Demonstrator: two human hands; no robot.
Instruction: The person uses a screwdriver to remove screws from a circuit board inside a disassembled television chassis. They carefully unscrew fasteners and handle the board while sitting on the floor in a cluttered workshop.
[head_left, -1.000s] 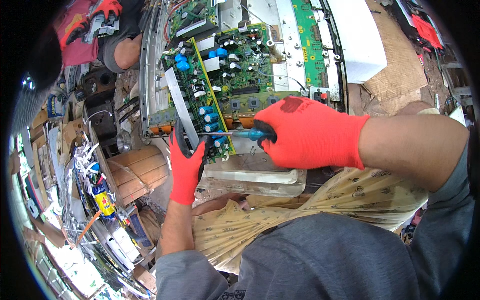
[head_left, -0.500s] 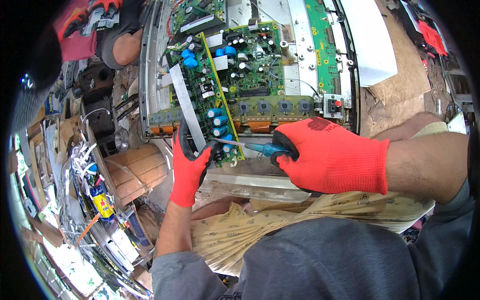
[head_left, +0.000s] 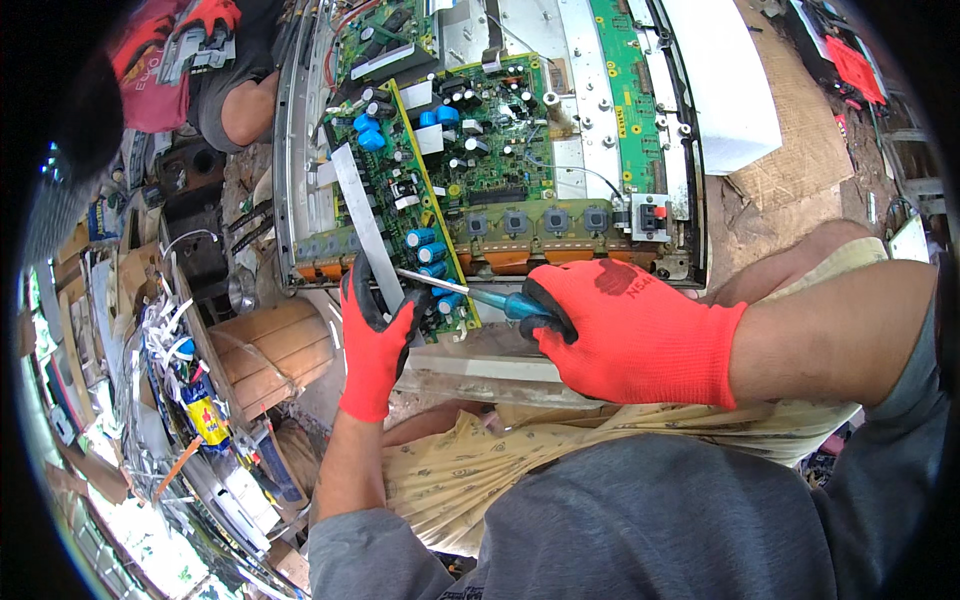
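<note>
Circuit board [head_left: 418,215], green, yellow-edged, 1: over the metal panel [head_left: 588,155], ahead of the hands; long axis far left to near right, near end between them. Left hand [head_left: 376,350], gloved, nearer: grasping the near end of the board's pale strip [head_left: 367,225]. Right hand [head_left: 640,330], gloved: clenched round 1 blue-handled screwdriver [head_left: 518,304], pointing left, tip beside the strip, contact unclear.

The right glove [head_left: 632,335] had dark print. Above it, a green board [head_left: 615,60] had a printed yellow sticker [head_left: 621,121]; far left of the glove, a packet [head_left: 207,420] had print.
</note>
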